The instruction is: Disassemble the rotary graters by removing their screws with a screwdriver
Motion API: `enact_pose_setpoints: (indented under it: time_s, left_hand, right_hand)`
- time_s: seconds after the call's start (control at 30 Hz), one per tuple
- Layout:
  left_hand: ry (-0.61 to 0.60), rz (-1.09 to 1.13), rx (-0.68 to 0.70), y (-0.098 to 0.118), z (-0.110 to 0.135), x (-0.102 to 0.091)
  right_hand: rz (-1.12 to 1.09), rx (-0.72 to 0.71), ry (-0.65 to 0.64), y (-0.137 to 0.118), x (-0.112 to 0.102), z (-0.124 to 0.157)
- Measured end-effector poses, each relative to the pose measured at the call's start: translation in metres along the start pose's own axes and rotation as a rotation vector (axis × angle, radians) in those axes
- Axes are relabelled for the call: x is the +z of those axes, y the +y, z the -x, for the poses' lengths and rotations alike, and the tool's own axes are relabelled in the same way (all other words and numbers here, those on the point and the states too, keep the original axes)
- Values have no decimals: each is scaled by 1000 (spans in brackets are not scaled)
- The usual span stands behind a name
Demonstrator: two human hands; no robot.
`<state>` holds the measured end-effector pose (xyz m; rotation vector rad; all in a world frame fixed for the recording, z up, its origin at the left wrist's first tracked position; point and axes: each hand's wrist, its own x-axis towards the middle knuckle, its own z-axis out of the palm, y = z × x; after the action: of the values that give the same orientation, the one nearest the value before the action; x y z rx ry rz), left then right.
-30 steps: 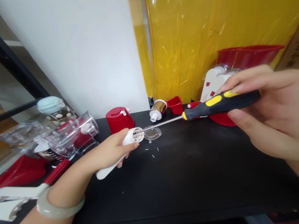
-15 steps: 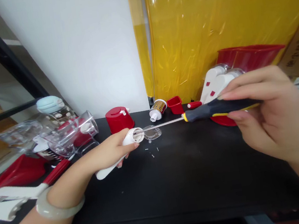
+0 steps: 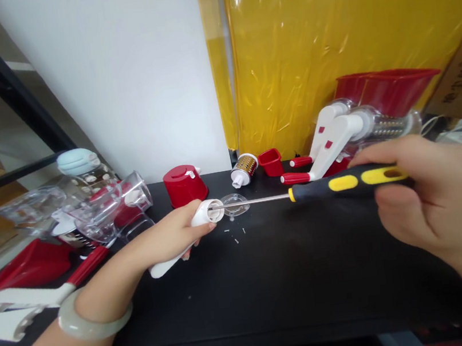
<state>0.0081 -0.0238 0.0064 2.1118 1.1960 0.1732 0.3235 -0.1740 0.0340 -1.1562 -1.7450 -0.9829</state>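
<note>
My left hand [image 3: 177, 233] is wrapped round a white plastic crank handle [image 3: 202, 215], its round hollow end turned to the right. A screwdriver [image 3: 324, 187] with a black and yellow grip is held in my right hand [image 3: 437, 188], fingers closed on the butt of the grip. Its steel shaft runs level to the left, and the tip is inside the handle's round opening, where what it touches is hidden. Just behind that opening lies a clear plastic disc [image 3: 235, 204]. Several small screws [image 3: 236, 240] are scattered on the black table [image 3: 282, 281] in front of the disc.
A red base [image 3: 185, 184], a grater drum [image 3: 244, 170] and a red cup [image 3: 270, 162] stand along the back. To the right are white crank handles with red grips [image 3: 331, 143] and red hoppers [image 3: 387, 89]. Clear and red parts [image 3: 106, 209] are piled at left.
My right hand has moved down and right and turned the screwdriver, so its yellow patches now face me. The shaft has levelled out. My left hand is nearly still.
</note>
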Motion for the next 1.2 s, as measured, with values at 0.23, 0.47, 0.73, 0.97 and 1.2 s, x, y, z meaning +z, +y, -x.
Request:
enact_pose_setpoints:
  time_s: [0.23,0.47,0.73,0.97,1.2]
  left_hand:
    - [8,-13,-19,1,0,-2]
    - [-16,-5,9,2,0,0]
    - [-30,-20,2,1,-1,2]
    - [-23,4,10,0,0,1]
    - [-32,-33,-6,4,1,3]
  right_hand:
    - [-388,-92,-68,6,0,-8]
    - [-496,-43,23,-2,3,-9]
    - [-36,-127,-37,12,8,-1]
    - [-732,56,18,-4,5,-9]
    - [-55,-71,-5,9,4,0]
